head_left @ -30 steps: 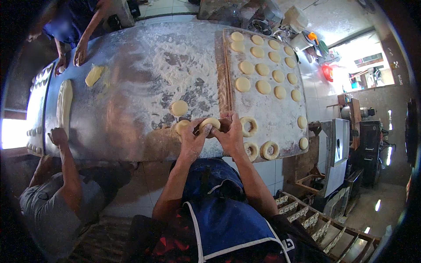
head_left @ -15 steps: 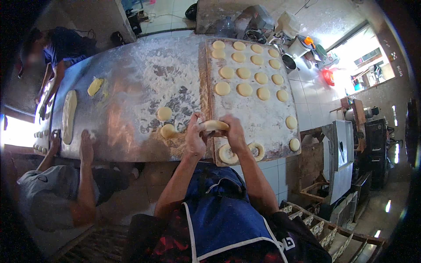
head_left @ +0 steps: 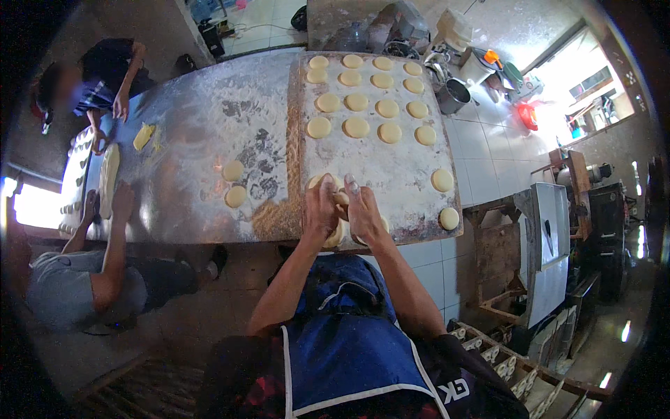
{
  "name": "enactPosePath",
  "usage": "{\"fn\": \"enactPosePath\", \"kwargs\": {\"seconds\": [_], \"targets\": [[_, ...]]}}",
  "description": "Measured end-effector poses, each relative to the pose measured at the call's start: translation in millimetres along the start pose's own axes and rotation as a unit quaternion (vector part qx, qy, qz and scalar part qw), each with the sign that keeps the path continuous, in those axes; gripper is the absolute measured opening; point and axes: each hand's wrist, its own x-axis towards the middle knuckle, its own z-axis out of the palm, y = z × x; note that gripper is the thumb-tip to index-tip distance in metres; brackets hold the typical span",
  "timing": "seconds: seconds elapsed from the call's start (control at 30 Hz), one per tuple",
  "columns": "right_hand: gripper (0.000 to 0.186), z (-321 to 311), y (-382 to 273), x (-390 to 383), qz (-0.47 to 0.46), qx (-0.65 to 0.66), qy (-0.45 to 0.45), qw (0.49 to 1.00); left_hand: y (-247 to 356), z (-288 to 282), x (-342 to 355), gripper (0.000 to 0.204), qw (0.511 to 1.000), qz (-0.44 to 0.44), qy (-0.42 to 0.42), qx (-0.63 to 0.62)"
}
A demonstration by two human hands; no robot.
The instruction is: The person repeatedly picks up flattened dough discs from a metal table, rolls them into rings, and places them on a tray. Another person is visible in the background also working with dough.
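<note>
My left hand (head_left: 322,213) and my right hand (head_left: 362,215) are close together over the near left corner of the floured board (head_left: 412,199). Fingers curled and thumbs up, both grip a pale dough ring (head_left: 341,198), which they largely hide. Beneath them lies another dough ring (head_left: 335,236), mostly covered by my left hand. A sliver of one more ring (head_left: 384,223) shows beside my right hand. Several flat round dough pieces (head_left: 356,128) sit in rows on the far part of the board. Two dough rounds (head_left: 234,183) rest on the metal table left of my hands.
Flour covers part of the metal table (head_left: 181,160). At its left end, two co-workers' hands are near a long dough strip (head_left: 109,181) and a yellow lump (head_left: 144,137). A metal pot (head_left: 453,96) stands beyond the board; a rack with trays (head_left: 551,237) stands right.
My hands have drawn closer together with the dough ring, their thumbs now pointing up. The board and table appear shifted left in view. One co-worker's hands have moved to the dough strip.
</note>
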Motion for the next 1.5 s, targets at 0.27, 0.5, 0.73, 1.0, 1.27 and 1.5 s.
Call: {"fn": "enactPosePath", "kwargs": {"seconds": [0.27, 0.5, 0.73, 1.0, 1.27, 1.5], "targets": [[0.063, -28, 5, -13, -0.021, -0.001, -0.013, 1.000, -6, 25, -18, 0.014, 0.946, 0.178, 0.013, 0.272], [0.066, -44, 19, -17, -0.159, -0.105, 0.027, 0.981, 2, 42, -15, 0.028, 0.957, 0.083, -0.040, 0.273], [0.038, -61, 21, -17, -0.225, -0.031, 0.021, 0.974, -19, 42, -11, 0.035, 0.922, 0.260, -0.068, 0.280], [0.036, -94, 8, 1, -0.011, -0.195, 0.071, 0.978, -21, 62, 50, 0.022, 0.773, 0.175, -0.102, 0.601], [0.046, -174, 55, -55, -0.030, -0.502, 0.302, 0.810, -8, 42, 66, 0.031, 0.793, 0.176, -0.249, 0.528], [0.022, -207, 80, -60, 0.019, -0.496, 0.252, 0.831, 5, 21, 54, 0.030, 0.828, 0.255, -0.179, 0.466]]}}
